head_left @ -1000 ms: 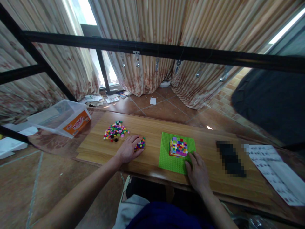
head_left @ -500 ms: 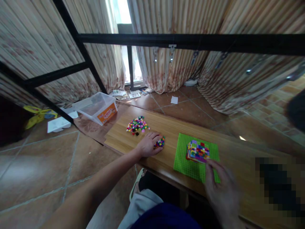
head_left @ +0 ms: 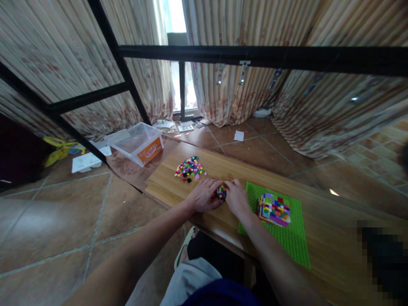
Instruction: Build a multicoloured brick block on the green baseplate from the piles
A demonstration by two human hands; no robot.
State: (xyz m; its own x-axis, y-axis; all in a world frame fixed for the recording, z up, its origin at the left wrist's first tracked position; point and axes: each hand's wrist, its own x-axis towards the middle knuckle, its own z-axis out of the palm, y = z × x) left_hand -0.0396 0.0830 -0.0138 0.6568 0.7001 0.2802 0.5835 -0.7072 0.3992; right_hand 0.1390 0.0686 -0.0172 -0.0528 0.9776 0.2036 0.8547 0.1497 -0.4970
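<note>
Left hand [head_left: 204, 196] half-open, cupping the small brick pile [head_left: 220, 192]; right hand [head_left: 236, 196] beside it, can't tell its grip. Orange label [head_left: 150, 151] beyond left's too blurry.

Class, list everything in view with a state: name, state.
Clear plastic box with orange label, open-topped, upright
Green studded baseplate, flat
Multicoloured brick block, assembled, on the baseplate
Larger multicoloured brick pile, loose
Smaller multicoloured brick pile, loose between left hand and right hand
Striped fabric curtains, partly open
</note>
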